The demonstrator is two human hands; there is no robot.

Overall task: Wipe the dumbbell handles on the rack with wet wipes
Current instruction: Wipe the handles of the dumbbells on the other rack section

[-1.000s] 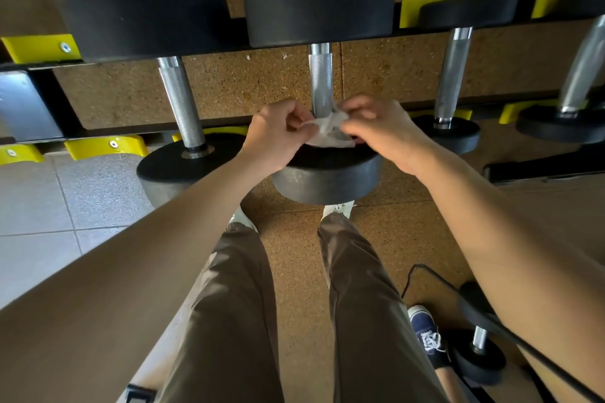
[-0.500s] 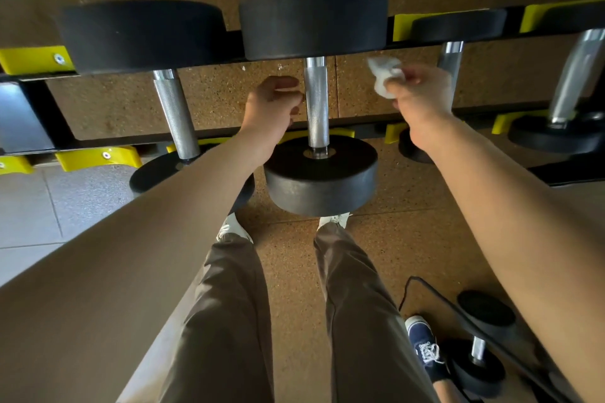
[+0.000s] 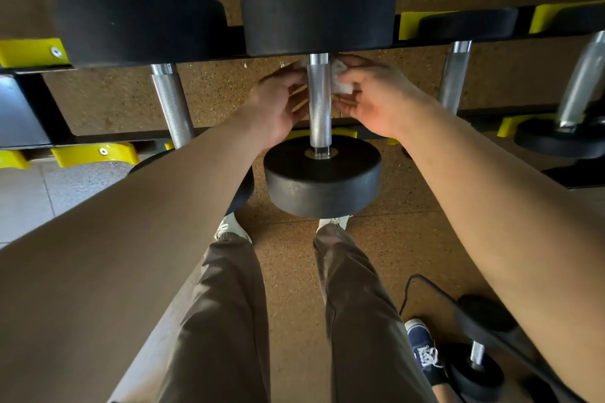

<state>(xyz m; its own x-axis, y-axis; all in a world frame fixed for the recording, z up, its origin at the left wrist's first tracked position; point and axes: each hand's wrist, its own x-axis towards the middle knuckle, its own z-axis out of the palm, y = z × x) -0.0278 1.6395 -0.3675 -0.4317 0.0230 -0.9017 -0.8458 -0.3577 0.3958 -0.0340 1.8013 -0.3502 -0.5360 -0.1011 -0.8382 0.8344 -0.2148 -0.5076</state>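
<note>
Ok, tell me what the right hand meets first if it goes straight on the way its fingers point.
The middle dumbbell's handle: the right hand, holding the wipe, points left at it from close beside. The wipe may be touching it; depth is unclear.

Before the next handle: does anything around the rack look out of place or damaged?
One thing: a small dumbbell lies on the floor at lower right, off the rack, beside a navy shoe. The left hand and right hand hold the wet wipe round the middle handle; no spill or damage shows.
</note>
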